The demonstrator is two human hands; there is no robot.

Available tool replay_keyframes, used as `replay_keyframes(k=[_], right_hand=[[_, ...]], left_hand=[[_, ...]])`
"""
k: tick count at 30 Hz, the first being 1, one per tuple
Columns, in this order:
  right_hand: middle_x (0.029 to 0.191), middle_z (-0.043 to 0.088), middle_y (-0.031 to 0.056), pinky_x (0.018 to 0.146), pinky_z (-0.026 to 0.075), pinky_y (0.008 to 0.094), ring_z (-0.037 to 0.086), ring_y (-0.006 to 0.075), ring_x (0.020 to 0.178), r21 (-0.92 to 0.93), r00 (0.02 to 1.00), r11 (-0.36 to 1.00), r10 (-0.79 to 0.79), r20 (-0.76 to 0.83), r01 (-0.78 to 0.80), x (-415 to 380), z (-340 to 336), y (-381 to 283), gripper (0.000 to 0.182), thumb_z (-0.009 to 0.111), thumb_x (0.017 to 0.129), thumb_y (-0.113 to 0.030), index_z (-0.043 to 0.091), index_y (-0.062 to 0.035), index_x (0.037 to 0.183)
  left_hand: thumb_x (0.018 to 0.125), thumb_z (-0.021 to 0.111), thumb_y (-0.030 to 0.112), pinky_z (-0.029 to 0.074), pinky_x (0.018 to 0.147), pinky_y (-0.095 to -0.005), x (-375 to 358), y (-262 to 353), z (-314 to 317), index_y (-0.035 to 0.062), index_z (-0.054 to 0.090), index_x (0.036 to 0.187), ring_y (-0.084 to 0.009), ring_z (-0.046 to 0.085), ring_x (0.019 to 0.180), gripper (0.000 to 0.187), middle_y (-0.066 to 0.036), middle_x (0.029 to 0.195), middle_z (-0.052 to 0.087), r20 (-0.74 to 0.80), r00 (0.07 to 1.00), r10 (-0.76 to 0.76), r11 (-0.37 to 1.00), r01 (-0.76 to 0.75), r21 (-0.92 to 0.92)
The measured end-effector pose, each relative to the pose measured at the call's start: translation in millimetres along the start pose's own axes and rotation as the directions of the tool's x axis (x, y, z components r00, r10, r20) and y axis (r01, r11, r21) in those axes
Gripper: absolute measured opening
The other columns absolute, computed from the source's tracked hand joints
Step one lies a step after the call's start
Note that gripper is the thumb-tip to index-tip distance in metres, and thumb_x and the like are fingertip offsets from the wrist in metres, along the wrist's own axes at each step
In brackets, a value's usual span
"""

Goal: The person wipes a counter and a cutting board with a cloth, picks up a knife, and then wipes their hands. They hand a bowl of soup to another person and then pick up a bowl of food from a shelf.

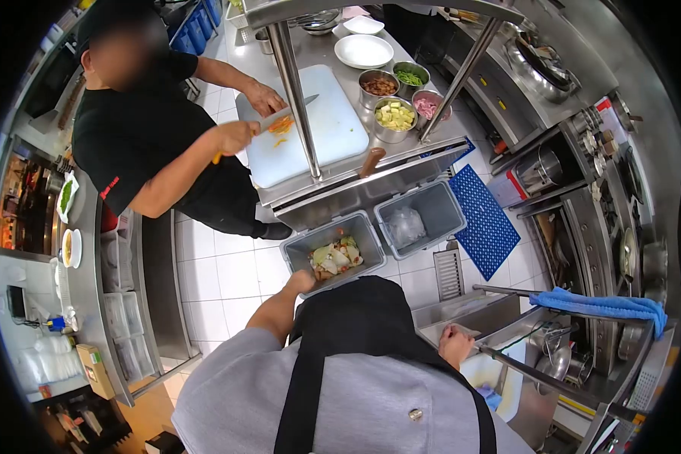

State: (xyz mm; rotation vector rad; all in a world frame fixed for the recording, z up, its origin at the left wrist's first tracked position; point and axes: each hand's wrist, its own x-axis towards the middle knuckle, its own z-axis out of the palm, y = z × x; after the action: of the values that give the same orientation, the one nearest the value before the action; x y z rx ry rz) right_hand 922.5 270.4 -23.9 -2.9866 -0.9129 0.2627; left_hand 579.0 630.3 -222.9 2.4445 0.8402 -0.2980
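Note:
My left hand is closed at the near left rim of a grey bin. That bin holds food scraps, pale and green pieces with bits of red and orange. My right hand is at the steel edge of an open-topped unit on my right. Its fingers are partly curled beside a pale edge, and I cannot make out whether they grip anything. A second grey bin stands to the right of the first, with a crumpled clear plastic bag inside.
Across the steel counter, a co-worker cuts orange pieces with a knife on a white cutting board. Metal containers of ingredients stand beside it. A blue mat and floor drain lie right; a blue towel hangs on a rail.

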Motion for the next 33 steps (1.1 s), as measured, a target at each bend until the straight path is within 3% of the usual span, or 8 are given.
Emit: replay_keyframes(k=[1, 4, 11, 14, 16, 17, 26, 33], right_hand=[[0.079, 0.070, 0.0147, 0.097, 0.038, 0.0432, 0.065, 0.0318, 0.084, 0.001, 1.000, 1.000, -0.002, 0.000, 0.002, 1, 1, 0, 0.032, 0.053, 0.091, -0.032, 0.074, -0.0089, 0.086], [0.078, 0.070, 0.0151, 0.094, 0.039, 0.0444, 0.065, 0.0323, 0.083, -0.052, 1.000, 0.999, 0.001, -0.022, -0.002, -1, 5, 2, 0.032, 0.051, 0.091, -0.031, 0.073, -0.0087, 0.084], [0.076, 0.069, 0.0150, 0.088, 0.040, 0.0457, 0.065, 0.0335, 0.080, -0.089, 1.000, 0.996, -0.010, -0.026, 0.007, -1, 2, -1, 0.032, 0.050, 0.091, -0.029, 0.070, -0.0089, 0.077], [0.075, 0.069, 0.0147, 0.087, 0.040, 0.0458, 0.065, 0.0332, 0.079, -0.100, 0.999, 0.995, -0.030, -0.040, 0.026, -1, 7, 3, 0.032, 0.050, 0.091, -0.029, 0.070, -0.0090, 0.076], [0.075, 0.069, 0.0145, 0.086, 0.040, 0.0458, 0.065, 0.0329, 0.079, -0.109, 0.997, 0.993, -0.040, -0.061, 0.033, -1, 11, 5, 0.032, 0.051, 0.091, -0.029, 0.070, -0.0090, 0.076], [0.075, 0.069, 0.0144, 0.086, 0.040, 0.0454, 0.065, 0.0325, 0.078, -0.106, 0.998, 0.994, -0.034, -0.053, 0.028, -1, 11, 6, 0.031, 0.051, 0.091, -0.028, 0.070, -0.0088, 0.075], [0.073, 0.068, 0.0137, 0.085, 0.041, 0.0439, 0.065, 0.0311, 0.077, -0.076, 0.999, 0.997, -0.035, -0.034, 0.032, -2, 5, 5, 0.030, 0.053, 0.089, -0.027, 0.071, -0.0080, 0.075], [0.072, 0.068, 0.0143, 0.085, 0.041, 0.0443, 0.064, 0.0320, 0.075, -0.042, 0.996, 0.998, -0.053, -0.067, 0.051, -2, 3, 3, 0.029, 0.054, 0.089, -0.027, 0.070, -0.0075, 0.074]], left_hand=[[0.084, 0.053, 0.019, 0.055, 0.067, -0.0453, -6, -14, 9, 0.0042, 0.071, 0.075, -0.0376, 0.066, 0.074, 0.025, -0.018, 0.085, 0.070, 0.003, 0.992, 0.127, 0.978, -0.126, 0.164], [0.078, 0.055, 0.019, 0.056, 0.066, -0.0451, -17, -45, 43, 0.0082, 0.068, 0.066, -0.0337, 0.066, 0.071, 0.021, -0.015, 0.076, 0.068, -0.112, 0.981, 0.157, 0.957, -0.123, 0.262], [0.076, 0.056, 0.019, 0.055, 0.062, -0.0450, -13, -40, 52, 0.0101, 0.065, 0.063, -0.0298, 0.067, 0.070, 0.018, -0.014, 0.071, 0.067, -0.174, 0.965, 0.198, 0.939, -0.137, 0.314], [0.079, 0.056, 0.021, 0.056, 0.073, -0.0446, -6, -11, 37, 0.0061, 0.068, 0.071, -0.0315, 0.068, 0.080, 0.021, -0.017, 0.082, 0.069, -0.042, 0.994, 0.103, 0.951, -0.086, 0.298], [0.084, 0.053, 0.025, 0.053, 0.085, -0.0429, -8, 17, 10, 0.0033, 0.071, 0.085, -0.0348, 0.066, 0.092, 0.029, -0.019, 0.096, 0.069, 0.058, 0.959, -0.276, 0.934, 0.282, -0.220], [0.087, 0.050, 0.031, 0.049, 0.094, -0.0404, -6, 20, 3, 0.0026, 0.071, 0.097, -0.0360, 0.063, 0.102, 0.037, -0.020, 0.108, 0.067, 0.134, 0.939, -0.316, 0.922, 0.337, -0.192], [0.088, 0.048, 0.034, 0.048, 0.095, -0.0385, -7, 0, -8, 0.0037, 0.070, 0.100, -0.0326, 0.063, 0.104, 0.039, -0.017, 0.106, 0.069, 0.167, 0.946, -0.277, 0.956, 0.288, -0.046], [0.089, 0.047, 0.035, 0.048, 0.096, -0.0391, -7, 7, -14, 0.0045, 0.071, 0.099, -0.0327, 0.063, 0.105, 0.040, -0.017, 0.109, 0.068, 0.186, 0.950, -0.252, 0.961, 0.269, -0.067]])
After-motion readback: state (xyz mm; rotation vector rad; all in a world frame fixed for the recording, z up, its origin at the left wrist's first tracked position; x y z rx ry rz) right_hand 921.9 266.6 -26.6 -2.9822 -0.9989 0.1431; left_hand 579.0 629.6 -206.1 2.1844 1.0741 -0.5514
